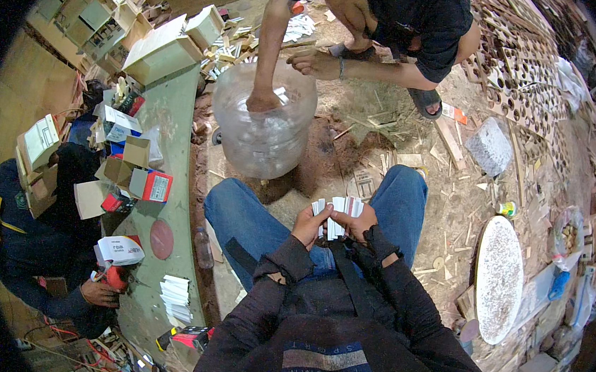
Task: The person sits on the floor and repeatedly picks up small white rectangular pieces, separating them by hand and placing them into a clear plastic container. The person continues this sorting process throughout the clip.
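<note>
Seated with blue-jeaned knees drawn up, the person holds a fanned bundle of small white flat strips [338, 207] just above the lap, both hands closed on it: the left hand [309, 224] grips the near-left edge with the thumb across the top, and the right hand [360, 225] pinches the right side from underneath. To handle the bundle well, it seems wise to keep the strips squared between thumbs and fingers so that none slides out of the fan, and to keep them over the lap. Just beyond the knees stands a large clear plastic jug with its top cut open [264, 130], white pieces lying in its bottom; a co-worker's hand [263, 101] reaches down inside it, so the opening is occupied and any reach there would meet that arm. To the left runs a long pale green table [171, 175] carrying small cardboard boxes, a stack of white strips [176, 297] and a red round disc [161, 239], with another person at work on its far side. To the right lie a round speckled white slab [497, 278] and a grey stone block [489, 146] on the dirt floor littered with wood offcuts.
</note>
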Available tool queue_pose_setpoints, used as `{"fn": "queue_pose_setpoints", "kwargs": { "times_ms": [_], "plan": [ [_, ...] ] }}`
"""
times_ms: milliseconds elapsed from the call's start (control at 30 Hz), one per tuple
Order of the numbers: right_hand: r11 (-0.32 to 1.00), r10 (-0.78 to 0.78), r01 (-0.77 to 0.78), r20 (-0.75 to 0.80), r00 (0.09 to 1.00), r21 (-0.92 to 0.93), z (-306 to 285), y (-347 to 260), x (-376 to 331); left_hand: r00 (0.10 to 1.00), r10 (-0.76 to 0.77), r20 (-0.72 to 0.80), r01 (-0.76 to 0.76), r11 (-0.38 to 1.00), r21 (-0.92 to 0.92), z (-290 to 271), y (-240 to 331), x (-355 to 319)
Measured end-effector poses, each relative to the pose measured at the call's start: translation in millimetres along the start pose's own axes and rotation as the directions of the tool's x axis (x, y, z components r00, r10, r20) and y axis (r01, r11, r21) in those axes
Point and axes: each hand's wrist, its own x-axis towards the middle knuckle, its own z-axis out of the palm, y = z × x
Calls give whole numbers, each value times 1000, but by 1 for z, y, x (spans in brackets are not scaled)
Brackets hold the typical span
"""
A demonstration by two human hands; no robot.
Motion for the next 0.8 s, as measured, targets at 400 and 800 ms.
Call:
{"fn": "queue_pose_setpoints", "kwargs": {
  "times_ms": [400,800],
  "plan": [
    [995,59,-55,-49,997,84,-2,-5,-1,986,55,-159,-65,996,-59,0,4,-1],
    [996,-11,13,28,1000,-83,6,-9,-6,999,36,-30,-32,993,114,5,7,-7]
  ]
}}
